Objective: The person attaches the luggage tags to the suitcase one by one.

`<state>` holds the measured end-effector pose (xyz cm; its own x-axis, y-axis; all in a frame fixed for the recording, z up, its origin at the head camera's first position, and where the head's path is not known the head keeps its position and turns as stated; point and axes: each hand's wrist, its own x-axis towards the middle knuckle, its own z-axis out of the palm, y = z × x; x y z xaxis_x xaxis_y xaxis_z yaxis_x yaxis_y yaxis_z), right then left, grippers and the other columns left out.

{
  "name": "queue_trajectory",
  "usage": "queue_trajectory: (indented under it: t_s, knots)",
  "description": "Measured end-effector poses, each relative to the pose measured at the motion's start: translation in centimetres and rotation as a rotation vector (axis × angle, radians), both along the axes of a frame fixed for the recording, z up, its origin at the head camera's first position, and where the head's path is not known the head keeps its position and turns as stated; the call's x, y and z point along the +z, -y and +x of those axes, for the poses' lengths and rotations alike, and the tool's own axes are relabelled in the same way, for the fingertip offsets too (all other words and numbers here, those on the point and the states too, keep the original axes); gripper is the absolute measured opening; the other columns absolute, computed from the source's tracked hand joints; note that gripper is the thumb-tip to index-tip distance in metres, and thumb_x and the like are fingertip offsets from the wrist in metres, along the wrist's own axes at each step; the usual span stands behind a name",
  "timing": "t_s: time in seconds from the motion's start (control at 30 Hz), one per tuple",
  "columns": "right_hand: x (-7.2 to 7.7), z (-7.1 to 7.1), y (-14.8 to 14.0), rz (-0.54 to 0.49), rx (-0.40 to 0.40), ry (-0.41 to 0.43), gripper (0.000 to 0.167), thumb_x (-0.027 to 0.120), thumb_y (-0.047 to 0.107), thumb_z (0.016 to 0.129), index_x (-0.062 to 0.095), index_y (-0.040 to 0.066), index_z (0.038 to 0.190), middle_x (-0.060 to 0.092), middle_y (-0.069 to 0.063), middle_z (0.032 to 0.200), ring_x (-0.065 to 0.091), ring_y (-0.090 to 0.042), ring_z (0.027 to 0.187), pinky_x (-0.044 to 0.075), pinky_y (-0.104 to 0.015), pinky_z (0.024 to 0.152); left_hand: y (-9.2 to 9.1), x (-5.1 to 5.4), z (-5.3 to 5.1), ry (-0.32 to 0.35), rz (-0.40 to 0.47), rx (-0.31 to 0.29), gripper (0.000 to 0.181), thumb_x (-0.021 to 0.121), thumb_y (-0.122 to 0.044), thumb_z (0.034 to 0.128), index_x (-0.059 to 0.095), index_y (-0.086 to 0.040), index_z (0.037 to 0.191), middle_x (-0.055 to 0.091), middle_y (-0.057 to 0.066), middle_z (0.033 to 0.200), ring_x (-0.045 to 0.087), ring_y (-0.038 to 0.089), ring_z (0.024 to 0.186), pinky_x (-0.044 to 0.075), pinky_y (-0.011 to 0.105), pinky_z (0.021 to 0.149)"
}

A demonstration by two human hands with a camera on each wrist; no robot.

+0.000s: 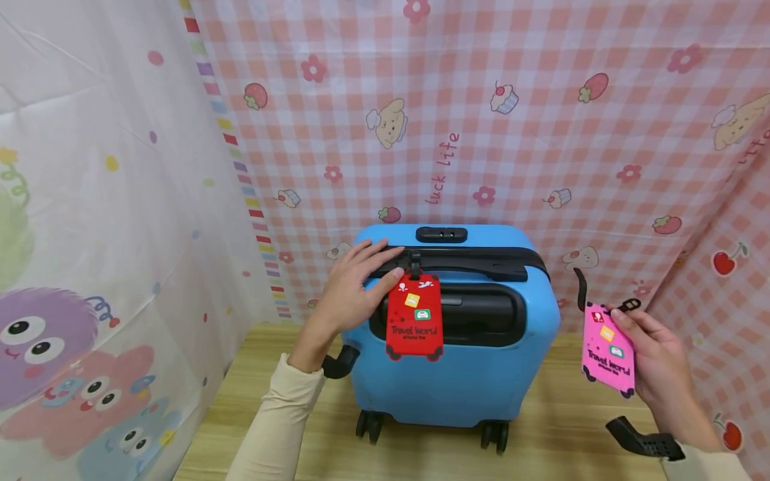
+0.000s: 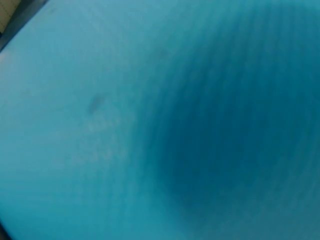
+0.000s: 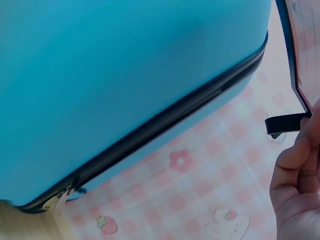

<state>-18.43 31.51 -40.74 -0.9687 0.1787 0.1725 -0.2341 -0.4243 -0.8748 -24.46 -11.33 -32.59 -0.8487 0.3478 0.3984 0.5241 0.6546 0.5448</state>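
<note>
A blue suitcase [image 1: 433, 387] stands upright, its black handle [image 1: 469, 267] across the top. From the handle a red tag [image 1: 414, 321] hangs by a black strap. The left hand [image 1: 351, 287] rests on the suitcase's upper left corner, fingers extended over the handle's left end, thumb at the red tag's upper edge. Right of the suitcase, apart from it, the right hand [image 1: 658, 361] pinches a pink tag [image 1: 607, 347] at its top corner, with its black strap [image 1: 581, 287] sticking up. The right wrist view shows the tag's back [image 3: 306, 45] and the curled right hand [image 3: 300, 185]. Blue surface [image 2: 100, 150] fills the left wrist view.
Behind the suitcase hangs a pink checked cloth [image 1: 361, 133]; a white cloth with cartoon figures [image 1: 120, 200] hangs at the left. The suitcase's black wheels [image 1: 494, 435] stand on a wood-patterned surface [image 1: 559, 434]. A zipper pull [image 3: 62, 197] shows in the right wrist view.
</note>
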Motion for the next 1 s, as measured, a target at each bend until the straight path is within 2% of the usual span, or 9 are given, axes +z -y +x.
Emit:
queue_trajectory:
  t_s: [0.27, 0.53, 0.77, 1.0]
  knots:
    - [2.1, 0.3, 1.1, 0.000, 0.018, -0.071, 0.022, 0.055, 0.001, 0.099, 0.075, 0.004, 0.107, 0.074, -0.004, 0.090, 0.072, -0.014, 0.068, 0.058, -0.028, 0.056, -0.2, 0.1, -0.1, -0.008, 0.002, -0.006, 0.050, 0.049, -0.047, 0.0999, 0.053, -0.026, 0.145, 0.039, 0.002, 0.157, 0.024, 0.028, 0.148, 0.016, 0.063, 0.116]
    - [4.1, 0.9, 2.5, 0.086, 0.033, -0.107, 0.020, 0.054, 0.004, 0.100, 0.073, 0.004, 0.108, 0.072, -0.004, 0.089, 0.072, -0.014, 0.067, 0.057, -0.028, 0.056, -0.1, 0.2, -0.1, -0.005, 0.007, -0.019, 0.049, 0.050, -0.045, 0.1002, 0.053, -0.026, 0.145, 0.038, 0.003, 0.158, 0.024, 0.028, 0.149, 0.014, 0.063, 0.117]
    - [5.0, 0.9, 3.2, 0.078, 0.067, -0.099, 0.021, 0.055, 0.003, 0.100, 0.073, 0.005, 0.109, 0.072, -0.002, 0.099, 0.072, -0.014, 0.073, 0.058, -0.027, 0.060, -0.1, 0.2, -0.1, -0.006, 0.006, -0.021, 0.049, 0.051, -0.045, 0.0997, 0.053, -0.025, 0.145, 0.038, 0.003, 0.158, 0.024, 0.029, 0.148, 0.014, 0.063, 0.117]
    - [5.8, 0.7, 4.8, 0.113, 0.113, -0.152, 0.023, 0.051, 0.000, 0.100, 0.074, 0.005, 0.106, 0.071, -0.002, 0.100, 0.071, -0.013, 0.073, 0.058, -0.025, 0.062, 0.0, 0.1, -0.1, -0.009, 0.003, -0.013, 0.050, 0.051, -0.046, 0.0995, 0.053, -0.026, 0.145, 0.038, 0.003, 0.157, 0.024, 0.029, 0.148, 0.015, 0.064, 0.116]
